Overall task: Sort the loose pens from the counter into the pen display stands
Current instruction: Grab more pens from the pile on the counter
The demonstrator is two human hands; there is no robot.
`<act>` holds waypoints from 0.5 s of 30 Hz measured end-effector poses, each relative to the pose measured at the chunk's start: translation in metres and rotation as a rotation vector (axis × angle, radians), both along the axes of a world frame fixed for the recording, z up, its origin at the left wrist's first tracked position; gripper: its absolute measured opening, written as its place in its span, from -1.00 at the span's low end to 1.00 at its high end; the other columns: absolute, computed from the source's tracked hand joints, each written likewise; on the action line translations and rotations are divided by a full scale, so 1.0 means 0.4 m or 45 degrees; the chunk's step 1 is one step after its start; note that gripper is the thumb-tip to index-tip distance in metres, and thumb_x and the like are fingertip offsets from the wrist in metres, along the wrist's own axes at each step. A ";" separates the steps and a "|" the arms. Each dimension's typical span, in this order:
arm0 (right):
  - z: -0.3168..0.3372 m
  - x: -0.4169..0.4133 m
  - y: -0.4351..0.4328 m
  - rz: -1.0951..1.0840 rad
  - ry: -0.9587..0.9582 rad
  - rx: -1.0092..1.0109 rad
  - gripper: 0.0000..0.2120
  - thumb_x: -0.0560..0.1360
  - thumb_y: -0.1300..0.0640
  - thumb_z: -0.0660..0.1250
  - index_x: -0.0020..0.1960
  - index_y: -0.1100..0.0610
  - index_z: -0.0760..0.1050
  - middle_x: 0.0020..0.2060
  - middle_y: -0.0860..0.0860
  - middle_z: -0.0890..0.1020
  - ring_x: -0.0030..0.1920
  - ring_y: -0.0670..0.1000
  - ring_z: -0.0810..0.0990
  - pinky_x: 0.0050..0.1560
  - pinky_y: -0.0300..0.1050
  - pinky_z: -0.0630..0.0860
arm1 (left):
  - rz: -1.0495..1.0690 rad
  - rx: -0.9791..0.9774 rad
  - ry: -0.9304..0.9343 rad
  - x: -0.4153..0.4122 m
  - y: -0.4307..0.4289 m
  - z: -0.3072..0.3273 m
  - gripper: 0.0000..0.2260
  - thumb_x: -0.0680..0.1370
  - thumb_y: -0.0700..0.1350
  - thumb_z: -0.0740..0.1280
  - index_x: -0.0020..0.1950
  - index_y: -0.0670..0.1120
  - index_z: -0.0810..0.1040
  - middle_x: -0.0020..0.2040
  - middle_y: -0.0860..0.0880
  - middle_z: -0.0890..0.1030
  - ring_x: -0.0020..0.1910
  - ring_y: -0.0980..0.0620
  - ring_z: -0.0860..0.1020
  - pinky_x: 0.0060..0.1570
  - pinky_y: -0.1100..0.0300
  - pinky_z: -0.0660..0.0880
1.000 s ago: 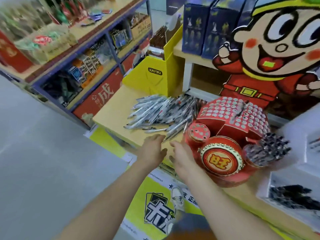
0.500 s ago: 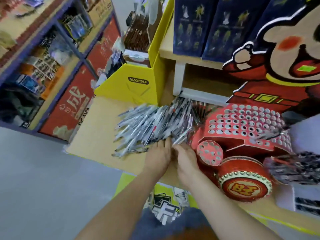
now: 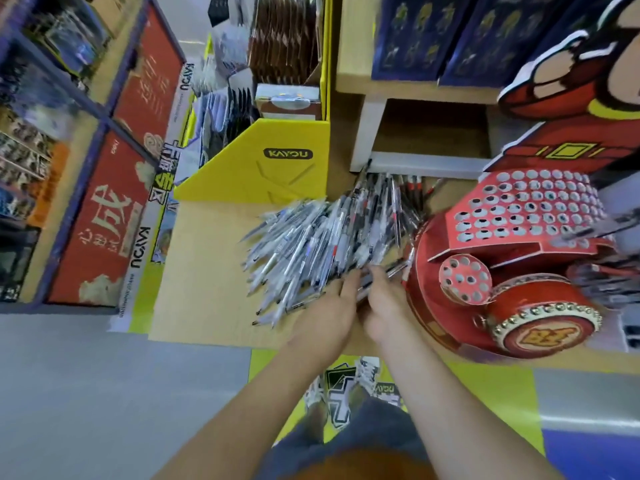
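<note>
A big heap of loose grey, black and red pens [image 3: 329, 244] lies on the wooden counter [image 3: 204, 278]. To its right stands a red cardboard pen display stand [image 3: 519, 216] with rows of round holes and a small round holed disc [image 3: 465, 278]. My left hand [image 3: 329, 310] rests on the near edge of the heap, fingers over several pens. My right hand [image 3: 384, 303] is beside it, fingers curled at the pens next to the stand. Blur hides whether either hand grips a pen.
A yellow KAYOU cardboard display [image 3: 273, 168] stands behind the heap. A white shelf leg [image 3: 363, 133] and blue boxes [image 3: 433, 36] are at the back. A bundle of dark pens [image 3: 609, 275] fills a holder at the far right. Blue shelving [image 3: 69, 150] lines the left aisle.
Both hands have moved forward from the counter's near edge into the pen heap. The camera has tilted down and closer over the counter.
</note>
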State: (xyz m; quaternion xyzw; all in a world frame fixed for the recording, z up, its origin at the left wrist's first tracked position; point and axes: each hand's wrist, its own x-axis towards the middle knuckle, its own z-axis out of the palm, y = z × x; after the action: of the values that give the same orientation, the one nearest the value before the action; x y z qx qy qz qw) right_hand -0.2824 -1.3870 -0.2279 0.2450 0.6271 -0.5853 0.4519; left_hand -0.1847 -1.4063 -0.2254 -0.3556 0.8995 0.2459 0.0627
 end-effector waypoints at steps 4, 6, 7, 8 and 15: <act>0.002 -0.014 -0.032 -0.235 -0.044 -0.048 -0.79 0.64 0.16 0.23 -0.16 0.19 0.39 -0.44 0.06 0.42 -0.57 -0.03 0.41 -0.53 -0.23 0.40 | -0.062 -0.077 -0.091 0.056 0.001 0.023 -0.29 0.54 -0.28 0.17 0.56 -0.01 -0.17 0.10 -0.17 0.56 -0.25 -0.17 0.56 -0.38 0.02 0.45; 0.001 -0.026 -0.040 -0.261 -0.063 -0.132 -0.86 0.63 0.12 0.25 -0.02 0.20 0.41 -0.45 0.02 0.38 -0.60 -0.07 0.33 -0.57 -0.27 0.33 | 0.020 -0.092 -0.128 0.108 -0.011 0.041 -0.42 0.60 -0.20 0.13 0.56 -0.03 -0.05 -0.08 -0.13 0.62 -0.29 -0.15 0.52 -0.37 0.05 0.40; -0.001 -0.031 -0.041 -0.240 -0.057 -0.143 -0.83 0.61 0.09 0.30 0.06 0.20 0.43 -0.44 0.01 0.38 -0.59 -0.08 0.32 -0.57 -0.27 0.31 | 0.133 -0.061 -0.047 0.129 -0.023 0.050 -0.53 0.63 -0.13 0.12 0.52 -0.01 0.08 -0.13 -0.11 0.63 -0.27 -0.17 0.54 -0.34 0.03 0.42; -0.001 -0.033 -0.039 -0.191 -0.039 -0.134 -0.76 0.57 0.07 0.35 0.13 0.20 0.44 -0.43 0.00 0.38 -0.59 -0.09 0.32 -0.57 -0.27 0.30 | 0.269 -0.024 0.068 0.146 -0.040 0.060 -0.63 0.64 -0.06 0.14 0.44 -0.01 0.22 -0.15 -0.09 0.63 -0.24 -0.19 0.57 -0.30 0.01 0.46; 0.005 0.002 -0.010 0.099 0.164 -0.025 -0.45 0.46 0.10 0.49 0.37 0.13 0.36 -0.40 0.01 0.47 -0.55 -0.10 0.31 -0.50 -0.22 0.34 | 0.435 -0.111 0.035 0.111 -0.130 0.001 -0.59 0.48 0.06 0.41 0.16 -0.16 0.41 0.02 -0.14 0.54 -0.02 -0.17 0.53 -0.26 0.06 0.37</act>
State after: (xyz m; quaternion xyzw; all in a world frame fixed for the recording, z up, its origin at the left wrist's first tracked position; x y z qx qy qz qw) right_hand -0.2814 -1.3909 -0.2259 0.1779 0.6582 -0.5878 0.4355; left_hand -0.1405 -1.4582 -0.2250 -0.5022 0.8366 0.2187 -0.0076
